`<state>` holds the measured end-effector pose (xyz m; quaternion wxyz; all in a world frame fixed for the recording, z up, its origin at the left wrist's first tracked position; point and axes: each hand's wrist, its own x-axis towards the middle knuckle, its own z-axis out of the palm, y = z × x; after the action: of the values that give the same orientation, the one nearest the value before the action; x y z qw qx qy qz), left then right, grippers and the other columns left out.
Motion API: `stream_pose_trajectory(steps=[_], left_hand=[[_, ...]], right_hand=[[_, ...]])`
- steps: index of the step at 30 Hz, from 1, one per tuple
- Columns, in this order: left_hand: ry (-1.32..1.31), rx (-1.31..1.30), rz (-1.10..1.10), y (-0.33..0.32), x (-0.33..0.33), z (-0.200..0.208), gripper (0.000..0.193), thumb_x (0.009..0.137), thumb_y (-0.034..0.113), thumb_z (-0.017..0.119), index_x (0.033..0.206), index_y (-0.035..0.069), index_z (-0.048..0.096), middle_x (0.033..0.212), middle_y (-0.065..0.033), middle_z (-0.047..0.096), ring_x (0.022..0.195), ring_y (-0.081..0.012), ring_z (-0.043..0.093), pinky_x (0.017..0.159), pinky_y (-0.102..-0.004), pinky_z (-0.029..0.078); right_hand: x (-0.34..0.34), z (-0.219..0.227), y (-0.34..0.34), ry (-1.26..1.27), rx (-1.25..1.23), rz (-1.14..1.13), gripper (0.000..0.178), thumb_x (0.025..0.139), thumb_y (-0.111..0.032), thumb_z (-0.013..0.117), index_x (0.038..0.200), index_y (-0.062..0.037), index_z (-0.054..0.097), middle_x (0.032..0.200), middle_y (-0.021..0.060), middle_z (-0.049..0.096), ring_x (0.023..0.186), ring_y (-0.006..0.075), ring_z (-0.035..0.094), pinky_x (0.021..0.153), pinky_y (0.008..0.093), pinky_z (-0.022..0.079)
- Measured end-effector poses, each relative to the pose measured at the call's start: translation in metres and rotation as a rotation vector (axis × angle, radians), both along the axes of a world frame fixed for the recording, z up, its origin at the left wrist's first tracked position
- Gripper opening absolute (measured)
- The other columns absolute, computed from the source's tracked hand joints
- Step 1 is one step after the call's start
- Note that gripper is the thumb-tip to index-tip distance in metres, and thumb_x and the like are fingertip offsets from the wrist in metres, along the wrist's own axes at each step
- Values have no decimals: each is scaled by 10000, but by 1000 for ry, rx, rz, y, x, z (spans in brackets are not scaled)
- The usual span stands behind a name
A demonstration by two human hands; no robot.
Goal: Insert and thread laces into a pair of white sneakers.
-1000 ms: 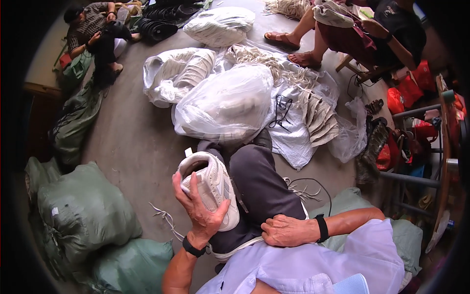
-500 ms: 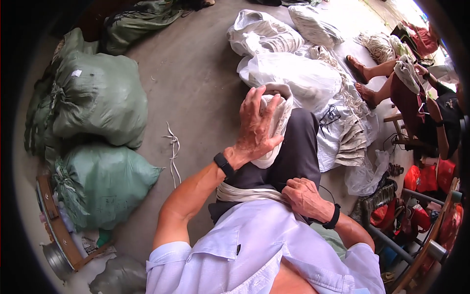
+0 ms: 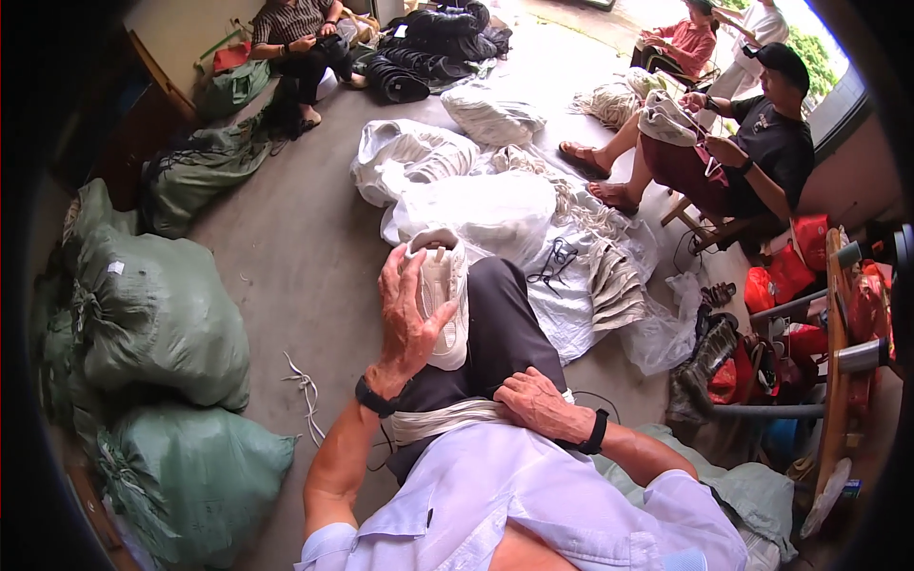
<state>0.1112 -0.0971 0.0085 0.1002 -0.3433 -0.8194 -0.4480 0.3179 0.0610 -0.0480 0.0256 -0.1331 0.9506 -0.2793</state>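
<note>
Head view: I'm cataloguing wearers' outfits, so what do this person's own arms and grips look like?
The left grip and right grip are ungloved. A black band circles each wrist: left band, right band. Short, pale lavender sleeves leave both forearms uncovered.

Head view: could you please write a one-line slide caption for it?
Left hand holds a shoe by the knee; right hand rests at laces.

Wearer's two hands (image 3: pixel 407 328), two black wristbands (image 3: pixel 375 397) and one held shoe (image 3: pixel 443 305), plus four other people (image 3: pixel 779 143)
</note>
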Motion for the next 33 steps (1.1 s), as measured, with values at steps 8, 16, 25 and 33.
stream_pose_trajectory(steps=[8, 16, 25, 33], left_hand=[[-664, -30, -520, -24, 52, -1, 361, 803, 80, 756, 1152, 26, 685, 1025, -97, 696, 837, -168, 667, 788, -300, 538], [-980, -176, -640, -26, 66, -13, 199, 946, 143, 634, 1059, -5, 703, 748, -38, 644, 660, -90, 575, 596, -247, 452], [-1194, 80, -473, -54, 19, 28, 213, 989, 114, 591, 892, -45, 692, 604, 31, 522, 532, -37, 441, 498, -209, 329], [-1189, 175, -367, -88, -10, 38, 237, 997, 161, 594, 851, -11, 669, 614, 23, 545, 524, -30, 440, 481, -193, 278]], right_hand=[[-6, 5, 3, 92, -68, -75, 167, 679, -56, 688, 823, -67, 603, 818, 87, 577, 837, 269, 582, 727, 396, 435], [-17, 36, 13, -196, -692, -438, 145, 924, -130, 653, 925, 10, 615, 737, 123, 643, 668, 211, 635, 605, 327, 493], [-39, 67, 134, 242, -636, -936, 119, 976, -84, 600, 887, -6, 603, 720, -46, 523, 673, 45, 450, 600, 224, 386], [-45, 49, 248, 537, -171, -1327, 153, 940, -130, 632, 895, 16, 634, 740, 69, 635, 670, 158, 556, 621, 325, 457]])
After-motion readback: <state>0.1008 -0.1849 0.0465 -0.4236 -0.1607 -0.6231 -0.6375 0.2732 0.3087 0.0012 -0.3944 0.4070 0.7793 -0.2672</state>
